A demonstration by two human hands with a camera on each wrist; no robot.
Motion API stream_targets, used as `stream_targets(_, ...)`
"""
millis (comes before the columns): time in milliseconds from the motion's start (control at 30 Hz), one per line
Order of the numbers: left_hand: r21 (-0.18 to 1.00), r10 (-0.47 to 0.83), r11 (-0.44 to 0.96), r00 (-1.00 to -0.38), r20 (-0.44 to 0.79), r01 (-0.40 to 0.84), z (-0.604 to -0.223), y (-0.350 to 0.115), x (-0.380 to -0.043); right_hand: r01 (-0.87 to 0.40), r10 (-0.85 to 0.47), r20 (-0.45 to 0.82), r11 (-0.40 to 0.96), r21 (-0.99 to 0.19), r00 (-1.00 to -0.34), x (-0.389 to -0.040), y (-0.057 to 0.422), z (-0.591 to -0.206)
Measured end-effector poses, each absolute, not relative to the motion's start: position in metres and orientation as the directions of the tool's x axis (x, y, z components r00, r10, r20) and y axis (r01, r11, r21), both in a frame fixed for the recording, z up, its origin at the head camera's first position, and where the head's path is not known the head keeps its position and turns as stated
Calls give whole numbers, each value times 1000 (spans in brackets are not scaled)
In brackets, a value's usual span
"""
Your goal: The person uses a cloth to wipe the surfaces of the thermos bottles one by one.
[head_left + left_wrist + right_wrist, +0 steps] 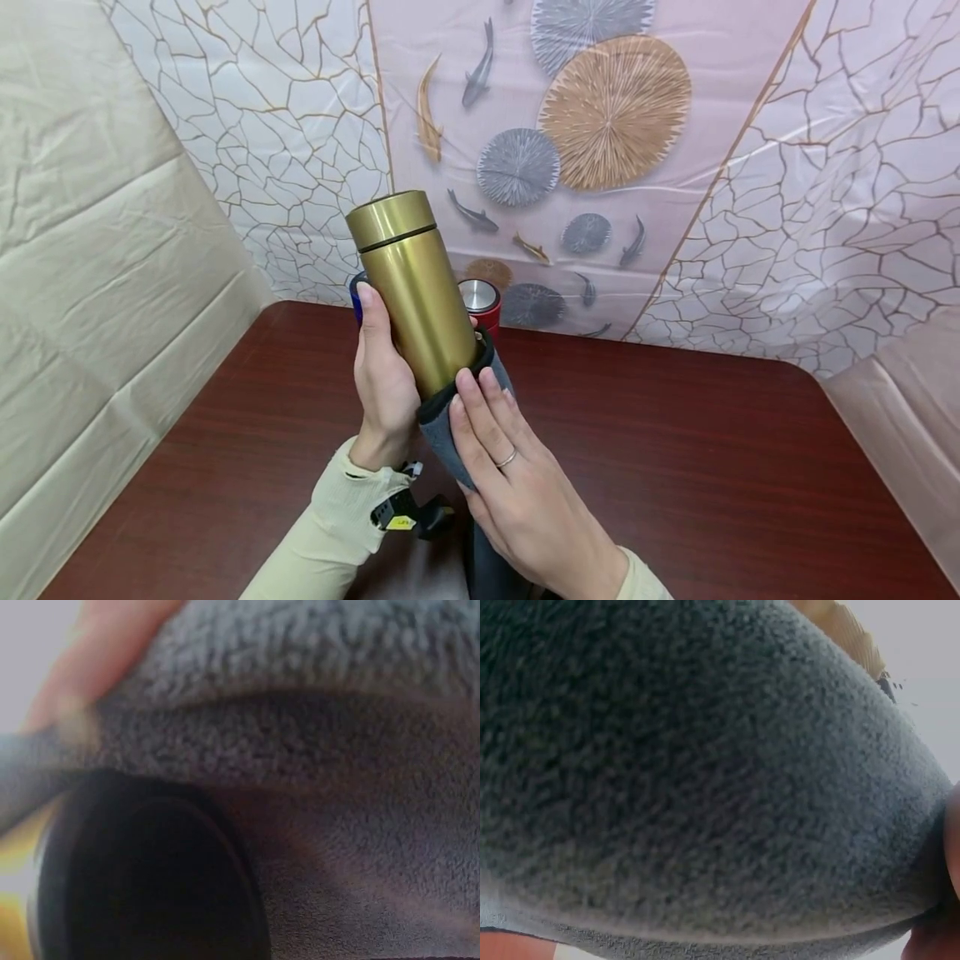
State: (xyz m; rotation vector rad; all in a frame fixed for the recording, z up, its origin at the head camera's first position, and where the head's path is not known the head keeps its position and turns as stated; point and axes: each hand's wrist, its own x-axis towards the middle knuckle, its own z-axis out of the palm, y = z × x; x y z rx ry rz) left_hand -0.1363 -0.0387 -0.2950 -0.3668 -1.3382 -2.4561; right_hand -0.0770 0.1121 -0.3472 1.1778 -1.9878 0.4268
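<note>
A gold bottle [416, 300] with a gold lid tilts to the left above the table, its lid end up. My left hand [385, 379] grips its left side, the thumb lying along the body. Around the bottle's lower end is a grey fuzzy cloth [444, 442], which my right hand [528, 492] holds against it with fingers laid along the cloth. The left wrist view shows the bottle's dark base [157, 877] beside folds of this cloth. Grey cloth [727, 772] fills most of the right wrist view, so the right thumb's hold is partly hidden.
Behind the gold bottle stand a red container [489, 315] with a silver top and a blue container [356, 302], mostly hidden. The dark red-brown table [712, 450] reaches back to a patterned curtain [285, 150]. Pale cloth [90, 250] hangs along the left side.
</note>
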Motion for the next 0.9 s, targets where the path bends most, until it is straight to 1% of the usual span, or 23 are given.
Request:
stream_targets(133, 793, -190, -469, -921, 341, 390, -298, -31, -133, -855, -555, 778, 516, 47, -293, -79, 113, -348)
stream_targets(200, 809, -190, -423, -913, 361, 408, -302, -23, -132, -859, -526, 792, 513, 3, -311, -79, 114, -346)
stream_targets(233, 815, -174, -389, -904, 392, 428, -305, -19, -131, -858, -508, 801, 514, -13, -316, -80, 116, -345)
stream_targets(300, 819, -115, -306, -873, 474, 485, -313, -9, -129, -852, -463, 826, 522, -39, -322, -81, 119, -341)
stream_targets(433, 786, 75, -142, -785, 615, 602, -331, 12, -121, -827, -334, 886, 554, -92, -322, -83, 130, -329)
stream_targets(533, 769, 195, -65, -748, 635, 636, -342, 24, -114, -818, -233, 919, 557, -142, -318, -84, 140, -320)
stream_targets(633, 758, 271, -54, -721, 637, 650, -348, 29, -110, -831, -164, 934, 523, -191, -318, -85, 149, -312)
stream_targets(700, 752, 292, -62, -708, 643, 657, -349, 30, -109, -836, -140, 938, 507, -207, -317, -85, 153, -309)
stream_targets(800, 745, 293, -94, -696, 655, 661, -347, 29, -109, -839, -129, 944, 506, -202, -305, -86, 152, -309)
stream_targets(900, 754, 256, -149, -711, 655, 640, -342, 24, -111, -837, -159, 943, 519, -173, -293, -86, 144, -313)
